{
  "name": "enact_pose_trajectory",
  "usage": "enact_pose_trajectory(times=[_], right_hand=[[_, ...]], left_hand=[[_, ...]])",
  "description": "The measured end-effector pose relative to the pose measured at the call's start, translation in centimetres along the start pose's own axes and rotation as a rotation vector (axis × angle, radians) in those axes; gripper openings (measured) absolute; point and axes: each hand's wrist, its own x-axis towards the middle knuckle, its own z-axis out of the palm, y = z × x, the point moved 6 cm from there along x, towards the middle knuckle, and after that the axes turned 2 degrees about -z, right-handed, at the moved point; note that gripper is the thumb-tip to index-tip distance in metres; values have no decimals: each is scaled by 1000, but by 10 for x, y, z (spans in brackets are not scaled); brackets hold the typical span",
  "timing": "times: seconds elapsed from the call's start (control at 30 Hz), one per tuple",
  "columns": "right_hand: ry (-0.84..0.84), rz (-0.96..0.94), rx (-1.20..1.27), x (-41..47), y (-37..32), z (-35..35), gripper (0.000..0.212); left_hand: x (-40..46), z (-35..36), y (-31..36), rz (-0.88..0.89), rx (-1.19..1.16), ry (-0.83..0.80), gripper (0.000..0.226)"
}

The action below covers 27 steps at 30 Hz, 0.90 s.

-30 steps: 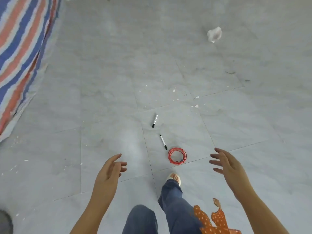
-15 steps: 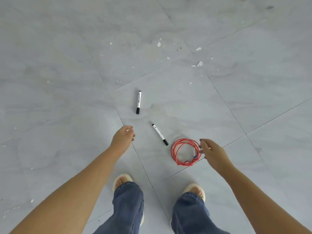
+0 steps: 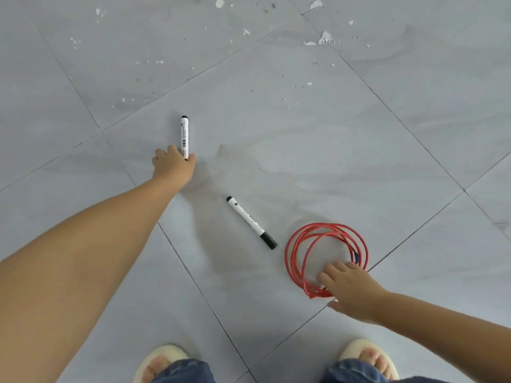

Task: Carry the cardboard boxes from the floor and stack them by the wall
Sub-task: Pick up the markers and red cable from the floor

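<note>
No cardboard box is in view. My left hand (image 3: 173, 166) reaches far forward over the grey tiled floor, its fingers curled around the near end of a white marker (image 3: 184, 135) that lies on the tile. My right hand (image 3: 349, 291) is low at the right, fingers over the near edge of a red cable coil (image 3: 326, 246) and thumb on its near side. The coil rests flat on the floor.
A second white marker with a black cap (image 3: 251, 221) lies between my hands. White paint flakes (image 3: 324, 38) are scattered on the far tiles. My feet in pale slippers (image 3: 161, 360) stand at the bottom edge.
I have bent lower and the view has closed in on the floor. My left hand has moved forward onto the far marker, and my right hand has come down onto the red coil.
</note>
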Motion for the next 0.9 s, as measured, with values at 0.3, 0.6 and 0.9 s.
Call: enact_pose_trajectory(times=[0.3,0.6,0.9], right_hand=[[196,204,245,-8,33,-41,23],[384,515,669,-8,68,-47,17],[245,511,634,-1,60,-47,14]], left_hand=[[-10,-12,31,133,-152,-95,16],[-146,41,46,1260,311,-165,27],[-132,30,39,1026,229,-147,15]])
